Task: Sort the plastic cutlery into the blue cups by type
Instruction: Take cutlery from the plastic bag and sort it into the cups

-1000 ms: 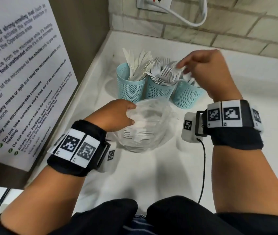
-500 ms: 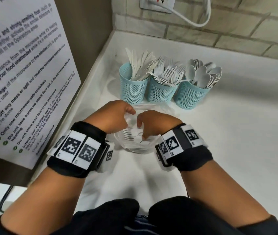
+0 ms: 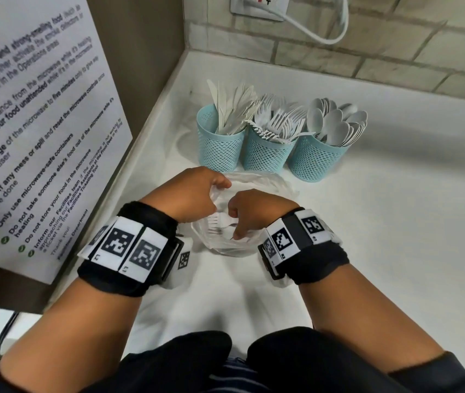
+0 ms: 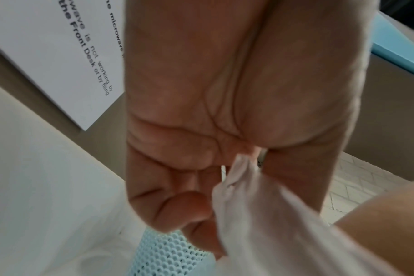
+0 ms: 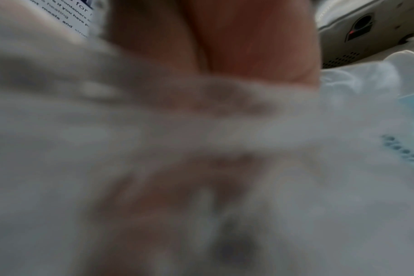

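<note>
White countertop fills a corner where a pale brick wall meets a brown panel carrying a printed microwave notice. Against the wall side stand three blue mesh cups in a row, touching: the left cup holds knives, the middle cup holds forks, the right cup holds spoons.

Just in front of the cups lies a clear plastic bag with a few white forks visible through it. We judge this cutlery to be very light, stiff and a little slippery, with thin tines that could snag the film, so the plain handle is the best place to pinch each piece. The bag itself looks limp and crinkly and will likely collapse unless its mouth is kept apart.

Our left hand grips the bag's near left edge; the left wrist view shows the fingers curled with a bunch of film gathered against the thumb. Our right hand reaches down into the bag's mouth, fingers bent toward the forks. The right wrist view is blurred by film, so we cannot tell whether it has hold of a piece yet.

We judge the sorting nearly done, with only these few pieces left.
</note>
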